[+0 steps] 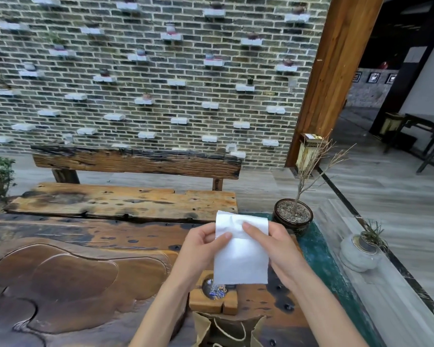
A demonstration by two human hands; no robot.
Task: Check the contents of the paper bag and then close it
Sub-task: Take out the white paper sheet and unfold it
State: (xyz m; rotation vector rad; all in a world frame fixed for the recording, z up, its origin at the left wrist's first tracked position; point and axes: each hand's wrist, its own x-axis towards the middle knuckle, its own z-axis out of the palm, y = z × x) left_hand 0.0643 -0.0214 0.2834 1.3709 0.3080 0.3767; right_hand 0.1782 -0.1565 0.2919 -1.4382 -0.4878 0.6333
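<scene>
At lower centre, the paper bag [226,329] is brown, matt kraft paper with twisted cord handles. The white packet [241,256] at centre looks soft, matt and slightly fibrous. The counter [85,259] is dark, knotted wood with a carved, lightly glossy surface. The bench [125,199] beyond is rough, weathered timber, and the wall [161,96] is rough brick.

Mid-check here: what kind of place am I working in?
Probably a courtyard tea-house patio: a carved wooden tea table, a brick wall studded with little ledges holding small pots, and a rough plank bench.
</scene>
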